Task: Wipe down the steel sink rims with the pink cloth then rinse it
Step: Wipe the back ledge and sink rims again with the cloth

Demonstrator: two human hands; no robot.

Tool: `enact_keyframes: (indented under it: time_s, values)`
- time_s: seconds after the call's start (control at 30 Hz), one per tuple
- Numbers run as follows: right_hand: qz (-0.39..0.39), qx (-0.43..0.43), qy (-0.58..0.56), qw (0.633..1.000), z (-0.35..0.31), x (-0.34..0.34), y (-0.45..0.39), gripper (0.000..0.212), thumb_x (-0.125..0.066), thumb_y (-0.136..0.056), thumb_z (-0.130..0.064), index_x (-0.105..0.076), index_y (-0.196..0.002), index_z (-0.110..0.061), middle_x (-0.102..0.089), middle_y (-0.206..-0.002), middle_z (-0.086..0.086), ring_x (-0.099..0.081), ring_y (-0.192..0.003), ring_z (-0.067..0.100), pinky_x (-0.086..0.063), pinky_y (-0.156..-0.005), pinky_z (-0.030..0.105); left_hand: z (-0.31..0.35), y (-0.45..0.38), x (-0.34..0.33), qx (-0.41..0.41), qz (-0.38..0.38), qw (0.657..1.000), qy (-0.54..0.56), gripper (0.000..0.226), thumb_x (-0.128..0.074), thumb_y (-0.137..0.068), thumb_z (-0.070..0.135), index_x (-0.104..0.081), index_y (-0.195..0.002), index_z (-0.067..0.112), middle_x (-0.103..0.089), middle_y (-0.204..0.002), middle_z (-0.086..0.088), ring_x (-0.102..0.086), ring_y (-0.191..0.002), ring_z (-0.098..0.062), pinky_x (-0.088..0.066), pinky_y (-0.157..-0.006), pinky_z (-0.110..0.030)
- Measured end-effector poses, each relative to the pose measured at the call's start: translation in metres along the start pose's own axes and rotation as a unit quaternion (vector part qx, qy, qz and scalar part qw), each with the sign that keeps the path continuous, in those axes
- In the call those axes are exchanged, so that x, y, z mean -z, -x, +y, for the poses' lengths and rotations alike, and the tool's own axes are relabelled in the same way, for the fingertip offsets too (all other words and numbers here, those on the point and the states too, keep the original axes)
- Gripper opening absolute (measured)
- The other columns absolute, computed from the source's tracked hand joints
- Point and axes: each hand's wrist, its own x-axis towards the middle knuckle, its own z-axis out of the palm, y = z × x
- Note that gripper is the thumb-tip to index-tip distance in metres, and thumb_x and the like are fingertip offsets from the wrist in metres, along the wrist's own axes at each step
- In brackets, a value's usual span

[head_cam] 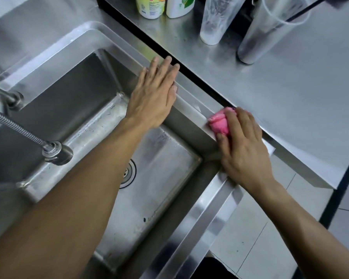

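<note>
Pressing pink cloth (220, 122) on sink rim (191, 106), right hand (244, 150).

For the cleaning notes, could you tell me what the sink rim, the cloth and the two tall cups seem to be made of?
Sink rim: brushed stainless steel, judging by its grey sheen and soft reflections.
Pink cloth: soft fabric, possibly microfibre; it bunches under the right hand.
Tall cups: likely clear plastic, see-through and slightly cloudy.

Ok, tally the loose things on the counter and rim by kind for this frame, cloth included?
Bottles: 2, yellow-green bottle and white bottle, both cut off by the top edge.
Clear cups: 2, small cup and tall cup.
Cloths: 1, pink cloth, held by the right hand on the sink rim.
Total: 5
</note>
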Motion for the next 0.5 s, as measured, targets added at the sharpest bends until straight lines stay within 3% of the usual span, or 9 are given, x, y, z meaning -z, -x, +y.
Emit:
enact_keyframes:
  time_s: [0.1, 0.2, 0.37, 0.5]
  values:
    - [-0.013, 0.058, -0.005, 0.998, -0.015, -0.011, -0.039, 0.055, -0.046, -0.109, -0.037, -0.042, -0.156, -0.009, -0.041, -0.160, 0.018, -0.035, -0.149, 0.038, -0.023, -0.127, 0.045, 0.023, 0.017, -0.010, -0.050, -0.003, 0.999, -0.006, 0.058, -0.022, -0.108, 0.035, -0.015, -0.164, 0.020, -0.009, -0.172, -0.002, -0.003, -0.159, -0.026, -0.002, -0.128, -0.045]
    - [-0.032, 0.121, -0.016, 0.992, -0.005, -0.011, -0.050, 0.055, -0.044, -0.110, -0.036, -0.042, -0.155, -0.006, -0.041, -0.161, 0.018, -0.035, -0.150, 0.036, -0.024, -0.127, 0.044, 0.030, 0.023, -0.015, -0.040, 0.003, 0.999, 0.009, 0.059, -0.024, -0.106, 0.032, -0.015, -0.164, 0.022, -0.011, -0.172, 0.000, -0.003, -0.159, -0.025, 0.000, -0.127, -0.041]
    - [-0.084, 0.060, -0.050, 0.993, 0.044, 0.022, 0.021, 0.054, -0.042, -0.110, -0.035, -0.035, -0.160, -0.016, -0.031, -0.167, 0.007, -0.022, -0.157, 0.025, -0.020, -0.129, 0.041, 0.034, 0.021, -0.013, -0.022, -0.014, 1.000, 0.000, 0.057, -0.014, -0.109, 0.038, -0.011, -0.164, 0.025, -0.006, -0.173, 0.001, 0.002, -0.159, -0.023, 0.002, -0.128, -0.040]
    - [-0.100, 0.114, -0.055, 0.987, 0.053, 0.026, 0.002, 0.057, -0.040, -0.109, -0.039, -0.036, -0.159, -0.012, -0.034, -0.166, 0.011, -0.026, -0.155, 0.028, -0.024, -0.127, 0.046, 0.043, 0.022, -0.013, 0.009, -0.017, 1.000, -0.012, 0.058, -0.016, -0.109, 0.038, -0.007, -0.164, 0.025, -0.002, -0.173, 0.000, 0.004, -0.159, -0.023, 0.002, -0.129, -0.042]
